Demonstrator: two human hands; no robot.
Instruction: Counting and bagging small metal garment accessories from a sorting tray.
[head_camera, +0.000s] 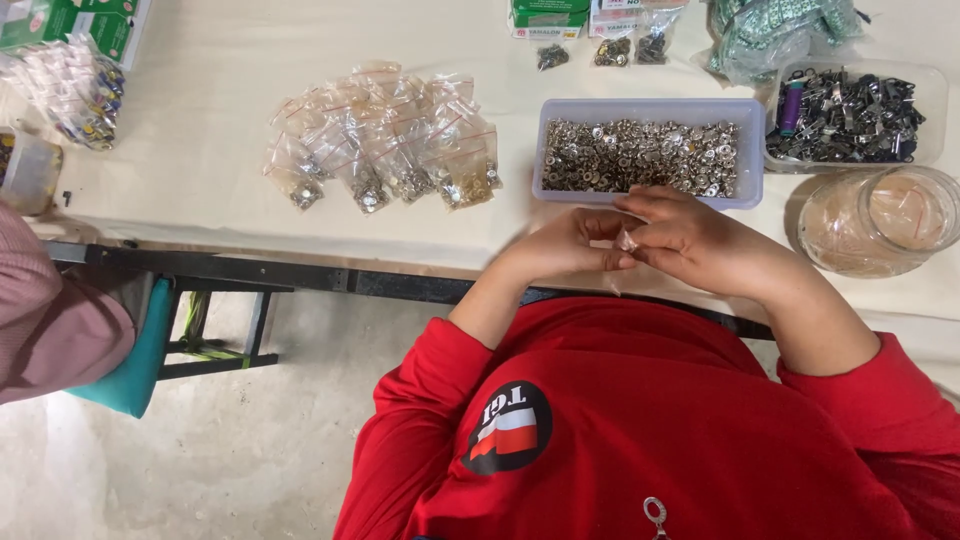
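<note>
Head view: left hand (565, 245) and right hand (690, 240) meet at bench (200, 150) edge, grip of both pinched shut on small clear bag (627, 240). Risk: bag slips, falls off edge to floor (250, 440); elbow may nudge tray of metal snaps (640, 155).

A heap of small clear filled bags (385, 135) lies on the cream table (200, 120), well left of a tray of dark metal clips (850, 115). A round clear jar (880, 220) sits just below that tray, and green boxes (548, 17) line the far edge.
</note>
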